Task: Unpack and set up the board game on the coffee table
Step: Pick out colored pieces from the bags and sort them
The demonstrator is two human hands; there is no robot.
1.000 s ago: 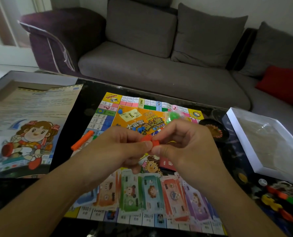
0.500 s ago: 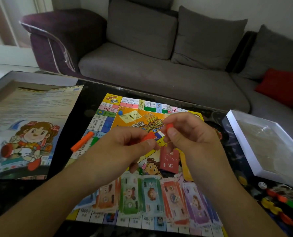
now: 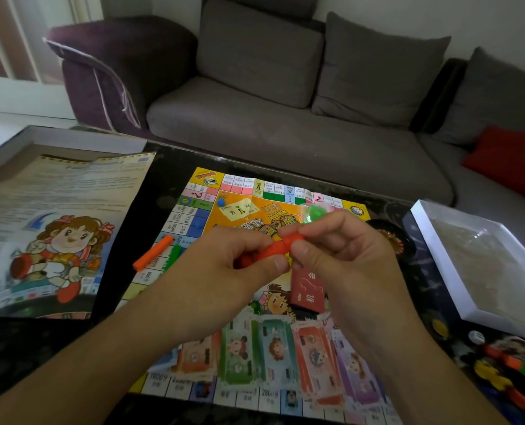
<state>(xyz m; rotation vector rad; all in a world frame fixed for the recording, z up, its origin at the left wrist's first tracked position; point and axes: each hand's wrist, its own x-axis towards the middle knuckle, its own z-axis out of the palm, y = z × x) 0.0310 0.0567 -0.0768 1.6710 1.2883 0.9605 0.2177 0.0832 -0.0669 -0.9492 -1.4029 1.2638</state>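
Observation:
The paper game board (image 3: 199,213) lies flat on the dark glass coffee table (image 3: 160,179). Above its middle, my left hand (image 3: 239,265) grips an orange plastic piece (image 3: 273,250). My right hand (image 3: 337,243) pinches the other end of the same piece between thumb and fingertips. Fanned stacks of play money (image 3: 273,354) lie along the board's near edge. A red card deck (image 3: 307,289) sits on the board under my right hand. A small bag with a green piece (image 3: 313,213) lies just beyond my right fingers.
An orange stick (image 3: 152,253) and a green piece (image 3: 173,253) lie on the board's left side. The box lid with a cartoon girl (image 3: 52,240) covers the table's left. A white box tray (image 3: 482,265) stands at right, loose coloured pieces (image 3: 509,369) near it. A grey sofa (image 3: 285,139) is behind.
My right hand pulled away from the orange piece half a second ago and has now come back to pinch its end. Both hands stay above the board's middle.

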